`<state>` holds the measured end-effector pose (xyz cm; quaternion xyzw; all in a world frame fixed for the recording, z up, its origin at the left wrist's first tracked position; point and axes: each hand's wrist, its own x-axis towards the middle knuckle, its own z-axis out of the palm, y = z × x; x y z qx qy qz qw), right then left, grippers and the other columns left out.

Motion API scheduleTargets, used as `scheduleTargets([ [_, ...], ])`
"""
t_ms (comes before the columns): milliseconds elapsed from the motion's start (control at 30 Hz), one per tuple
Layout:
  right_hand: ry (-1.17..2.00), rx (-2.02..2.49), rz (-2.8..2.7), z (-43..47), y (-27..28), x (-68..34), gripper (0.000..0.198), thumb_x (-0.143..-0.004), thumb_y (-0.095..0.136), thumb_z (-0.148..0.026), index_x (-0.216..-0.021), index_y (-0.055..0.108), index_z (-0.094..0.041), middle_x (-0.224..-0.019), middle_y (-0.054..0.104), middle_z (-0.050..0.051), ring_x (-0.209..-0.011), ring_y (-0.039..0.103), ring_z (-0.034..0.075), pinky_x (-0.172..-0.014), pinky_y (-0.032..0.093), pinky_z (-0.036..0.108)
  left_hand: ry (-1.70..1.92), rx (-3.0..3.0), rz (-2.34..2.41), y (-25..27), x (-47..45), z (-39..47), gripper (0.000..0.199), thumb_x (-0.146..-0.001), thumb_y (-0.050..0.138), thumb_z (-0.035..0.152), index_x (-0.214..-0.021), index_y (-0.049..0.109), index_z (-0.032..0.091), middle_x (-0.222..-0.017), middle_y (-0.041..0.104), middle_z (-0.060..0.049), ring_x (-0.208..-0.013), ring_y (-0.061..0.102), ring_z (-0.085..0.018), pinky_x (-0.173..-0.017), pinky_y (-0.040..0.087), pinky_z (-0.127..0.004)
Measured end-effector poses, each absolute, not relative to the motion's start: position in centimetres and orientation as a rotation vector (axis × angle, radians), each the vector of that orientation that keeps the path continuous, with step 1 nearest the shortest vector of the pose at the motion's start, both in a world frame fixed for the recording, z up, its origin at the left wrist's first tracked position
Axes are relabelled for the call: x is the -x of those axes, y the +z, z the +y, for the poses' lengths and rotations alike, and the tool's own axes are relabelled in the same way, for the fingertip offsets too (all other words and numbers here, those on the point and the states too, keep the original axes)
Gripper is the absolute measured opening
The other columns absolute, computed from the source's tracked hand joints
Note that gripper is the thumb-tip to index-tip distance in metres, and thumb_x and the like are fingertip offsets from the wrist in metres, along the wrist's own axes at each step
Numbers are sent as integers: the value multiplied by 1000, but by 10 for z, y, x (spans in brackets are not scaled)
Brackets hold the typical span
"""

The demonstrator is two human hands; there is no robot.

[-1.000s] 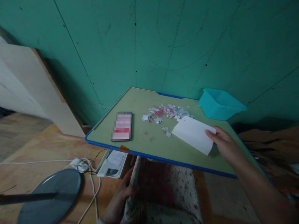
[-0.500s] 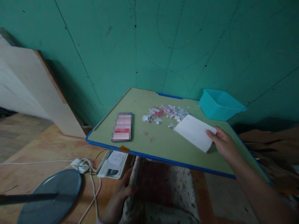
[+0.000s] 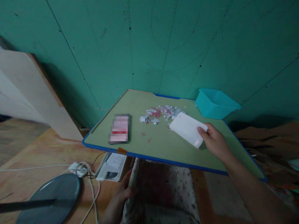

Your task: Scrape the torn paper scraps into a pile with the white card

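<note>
My right hand (image 3: 213,138) pinches a white stiff sheet (image 3: 188,129) by its right corner, thumb on top. The sheet is tilted over the tabletop, its left end beside a heap of small white and pink paper scraps (image 3: 161,112). Below the front edge of the table, my left hand (image 3: 125,189) is closed on the left edge of a spotted cloth (image 3: 184,183) with a dark reddish middle. Part of that hand's fingers is hidden behind the cloth edge.
A turquoise bin (image 3: 215,104) stands at the table's back right corner. A phone (image 3: 119,129) with a blurred screen lies on the left of the pale green table (image 3: 149,152). White cables (image 3: 93,193), an open white box (image 3: 113,166) and a round grey base (image 3: 53,193) are below.
The white sheet and my right hand have moved slightly left, toward the scraps. The whole view has shifted a little. My left hand still grips the cloth.
</note>
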<state>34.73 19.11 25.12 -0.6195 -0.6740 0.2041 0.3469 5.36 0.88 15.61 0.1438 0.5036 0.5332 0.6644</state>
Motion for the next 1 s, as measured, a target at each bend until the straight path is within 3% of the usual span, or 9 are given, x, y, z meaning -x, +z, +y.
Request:
scheduleTargets([
  [200, 731, 1543, -1742, 179, 256, -342, 32, -77, 48, -51, -85, 51, -21, -69, 56, 1, -61, 51, 15, -53, 38, 27, 1233, -298, 1184, 149, -55, 10, 45, -51, 66, 17, -95, 63, 22, -75, 73, 0, -110, 54, -28, -92, 42, -37],
  [500, 511, 1636, -1664, 178, 261, -348, 32, -78, 46, -51, -85, 51, -20, -69, 56, 2, -62, 51, 16, -55, 37, 29, 1212, -355, 1165, 157, -56, 10, 44, -55, 63, 17, -99, 64, 21, -86, 73, -2, -114, 51, -26, -93, 40, -34],
  [667, 424, 1658, -1753, 181, 264, -341, 31, -80, 44, -50, -85, 50, -20, -68, 55, 1, -61, 51, 16, -53, 36, 28, 1210, -382, 1172, 156, -55, 12, 53, -52, 65, 18, -105, 63, 19, -82, 73, -3, -107, 55, -29, -90, 42, -39],
  [867, 399, 1680, -1789, 181, 265, -336, 30, -80, 44, -49, -85, 51, -21, -67, 55, 1, -60, 51, 16, -53, 35, 28, 1233, -440, 1157, 159, -52, 9, 39, -57, 63, 15, -96, 66, 22, -84, 73, -1, -112, 52, -25, -95, 37, -34],
  [1000, 356, 1733, -1723, 182, 262, -346, 30, -78, 44, -49, -83, 50, -20, -66, 57, 2, -60, 52, 17, -53, 36, 29, 1243, -410, 1181, 157, -52, 8, 44, -54, 63, 16, -98, 65, 23, -78, 72, 0, -110, 53, -27, -93, 40, -37],
])
